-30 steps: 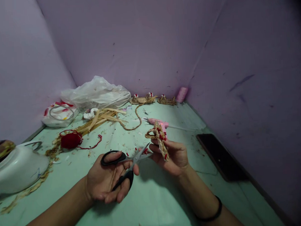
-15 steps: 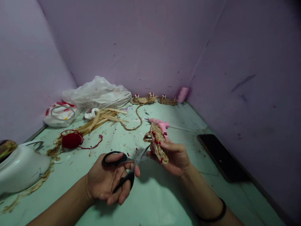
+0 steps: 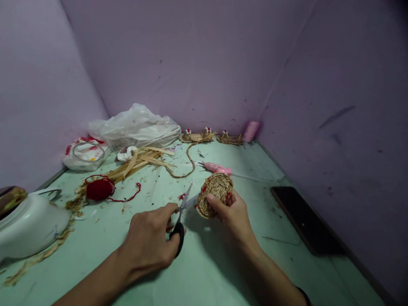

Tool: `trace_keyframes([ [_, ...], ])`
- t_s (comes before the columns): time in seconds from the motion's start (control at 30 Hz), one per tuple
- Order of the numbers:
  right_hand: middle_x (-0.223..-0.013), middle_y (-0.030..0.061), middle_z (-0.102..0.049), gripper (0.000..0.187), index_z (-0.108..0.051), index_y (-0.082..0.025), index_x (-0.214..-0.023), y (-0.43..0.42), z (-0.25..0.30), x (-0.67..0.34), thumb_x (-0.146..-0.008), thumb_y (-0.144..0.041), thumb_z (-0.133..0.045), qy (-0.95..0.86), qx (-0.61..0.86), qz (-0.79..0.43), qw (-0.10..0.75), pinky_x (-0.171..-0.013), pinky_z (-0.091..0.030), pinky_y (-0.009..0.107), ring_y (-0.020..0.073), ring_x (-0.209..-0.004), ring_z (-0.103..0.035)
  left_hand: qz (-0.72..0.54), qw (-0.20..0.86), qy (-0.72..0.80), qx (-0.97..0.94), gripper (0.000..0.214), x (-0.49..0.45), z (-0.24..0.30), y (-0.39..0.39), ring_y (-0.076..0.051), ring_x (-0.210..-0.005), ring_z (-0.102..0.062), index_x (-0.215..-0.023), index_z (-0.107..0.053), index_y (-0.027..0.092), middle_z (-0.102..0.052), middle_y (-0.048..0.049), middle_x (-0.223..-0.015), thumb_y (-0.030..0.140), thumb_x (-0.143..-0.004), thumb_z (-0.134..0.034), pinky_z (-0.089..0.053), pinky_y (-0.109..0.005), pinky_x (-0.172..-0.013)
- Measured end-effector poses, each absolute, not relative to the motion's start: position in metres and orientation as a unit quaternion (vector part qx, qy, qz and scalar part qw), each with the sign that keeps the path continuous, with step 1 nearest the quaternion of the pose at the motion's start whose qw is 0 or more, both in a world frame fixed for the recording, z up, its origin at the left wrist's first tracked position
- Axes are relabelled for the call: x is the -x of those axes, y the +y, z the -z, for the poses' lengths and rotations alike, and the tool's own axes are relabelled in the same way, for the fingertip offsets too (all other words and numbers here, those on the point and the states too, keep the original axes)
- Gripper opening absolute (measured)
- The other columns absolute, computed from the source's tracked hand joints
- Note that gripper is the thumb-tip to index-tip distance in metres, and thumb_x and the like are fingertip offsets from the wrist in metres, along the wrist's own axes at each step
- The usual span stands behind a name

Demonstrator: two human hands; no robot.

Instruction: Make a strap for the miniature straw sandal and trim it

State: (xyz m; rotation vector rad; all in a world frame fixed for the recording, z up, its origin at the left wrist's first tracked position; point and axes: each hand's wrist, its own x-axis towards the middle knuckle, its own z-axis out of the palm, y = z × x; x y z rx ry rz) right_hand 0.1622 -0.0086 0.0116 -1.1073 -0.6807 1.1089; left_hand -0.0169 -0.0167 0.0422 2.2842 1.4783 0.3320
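My left hand (image 3: 150, 237) is closed round the black handles of a pair of scissors (image 3: 180, 232); the thumb sits at one loop, and the blades point up, parted. In my right hand (image 3: 233, 214) is a round coiled straw piece (image 3: 216, 193) with bits of red yarn along its edge. My thumb presses on its flat, spiral face, while the other fingers are mostly hidden behind it. The scissor blades are just left of the straw piece. Beyond it lies a pink glue gun (image 3: 216, 167), partly covered by the straw piece.
A ball of red yarn (image 3: 100, 189), straw strips (image 3: 137, 162) and a white pot (image 3: 29, 228) stand at left. Farther back are a plastic bag (image 3: 138, 128), braided straw pieces (image 3: 196, 137) and a pink spool (image 3: 251, 131). A phone (image 3: 305, 221) lies at right, by the wall.
My left hand has turned from palm up to palm down with the scissors. My right hand has turned the straw piece so its flat round face shows.
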Motion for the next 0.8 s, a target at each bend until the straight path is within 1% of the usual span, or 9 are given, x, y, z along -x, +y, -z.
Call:
trace_keyframes([
  [0.07, -0.085, 0.0064, -0.069, 0.049, -0.058, -0.013, -0.096, -0.012, -0.013, -0.157, -0.051, -0.022, -0.075, -0.305, 0.505, -0.493, 0.640, -0.071, -0.051, 0.034, 0.0204, -0.075, -0.064, -0.090, 0.161, 0.524, -0.832, 0.029, 0.013, -0.041, -0.021, -0.022, -0.070, -0.059, -0.099, -0.053, 0.018, -0.065, -0.0055, -0.078, 0.030, -0.074, -0.044, -0.042, -0.033, -0.064],
  [0.23, -0.082, 0.0053, -0.070, 0.037, -0.058, -0.015, -0.089, -0.021, -0.016, -0.145, -0.055, -0.021, -0.071, -0.329, 0.528, -0.479, 0.619, -0.068, -0.052, 0.032, 0.0199, -0.073, -0.064, -0.068, 0.157, 0.529, -0.831, 0.028, 0.009, -0.039, -0.023, -0.024, -0.076, -0.061, -0.097, -0.054, 0.018, -0.066, -0.0076, -0.083, 0.026, -0.073, -0.041, -0.045, -0.035, -0.067],
  [0.3, -0.082, 0.0052, -0.070, 0.035, -0.058, -0.015, -0.088, -0.024, -0.014, -0.140, -0.056, -0.020, -0.070, -0.340, 0.544, -0.470, 0.606, -0.067, -0.052, 0.030, 0.0199, -0.073, -0.064, -0.078, 0.151, 0.538, -0.826, 0.034, 0.010, -0.036, -0.023, -0.024, -0.079, -0.061, -0.103, -0.052, 0.018, -0.066, -0.0089, -0.088, 0.026, -0.072, -0.041, -0.046, -0.038, -0.070],
  [0.37, -0.078, 0.0047, -0.070, 0.036, -0.059, -0.014, -0.088, -0.025, -0.011, -0.135, -0.055, -0.020, -0.070, -0.342, 0.559, -0.464, 0.596, -0.065, -0.051, 0.030, 0.0200, -0.071, -0.064, -0.093, 0.140, 0.548, -0.819, 0.044, 0.011, -0.029, -0.022, -0.026, -0.084, -0.061, -0.114, -0.049, 0.017, -0.066, -0.0111, -0.094, 0.026, -0.071, -0.043, -0.047, -0.040, -0.074],
  [0.47, -0.072, 0.0037, -0.069, 0.034, -0.060, -0.013, -0.087, -0.025, -0.007, -0.128, -0.055, -0.022, -0.070, -0.315, 0.556, -0.467, 0.611, -0.063, -0.051, 0.030, 0.0193, -0.065, -0.063, -0.101, 0.151, 0.547, -0.817, 0.052, 0.012, -0.014, -0.020, -0.025, -0.083, -0.062, -0.118, -0.048, 0.017, -0.066, -0.0116, -0.095, 0.022, -0.066, -0.045, -0.048, -0.041, -0.075],
  [0.57, -0.064, 0.0045, -0.068, 0.030, -0.062, -0.012, -0.078, -0.025, -0.007, -0.124, -0.053, -0.025, -0.071, -0.297, 0.554, -0.470, 0.619, -0.057, -0.050, 0.029, 0.0188, -0.059, -0.061, -0.125, 0.142, 0.545, -0.817, 0.055, 0.013, -0.002, -0.019, -0.025, -0.084, -0.062, -0.120, -0.047, 0.017, -0.066, -0.0126, -0.097, 0.022, -0.066, -0.046, -0.048, -0.039, -0.077],
  [0.63, -0.062, 0.0058, -0.068, 0.029, -0.063, -0.010, -0.074, -0.026, -0.008, -0.122, -0.052, -0.027, -0.072, -0.285, 0.556, -0.474, 0.620, -0.055, -0.049, 0.029, 0.0190, -0.058, -0.060, -0.131, 0.144, 0.539, -0.819, 0.058, 0.014, 0.002, -0.018, -0.025, -0.083, -0.062, -0.123, -0.044, 0.015, -0.066, -0.0137, -0.097, 0.021, -0.066, -0.046, -0.049, -0.039, -0.077],
  [0.8, -0.061, 0.0065, -0.068, 0.027, -0.064, -0.009, -0.071, -0.028, -0.007, -0.122, -0.052, -0.027, -0.072, -0.267, 0.555, -0.474, 0.630, -0.053, -0.050, 0.029, 0.0185, -0.055, -0.060, -0.128, 0.160, 0.508, -0.836, 0.063, 0.015, 0.003, -0.020, -0.024, -0.084, -0.062, -0.131, -0.036, 0.011, -0.064, -0.0164, -0.101, 0.020, -0.069, -0.042, -0.049, -0.039, -0.077],
])
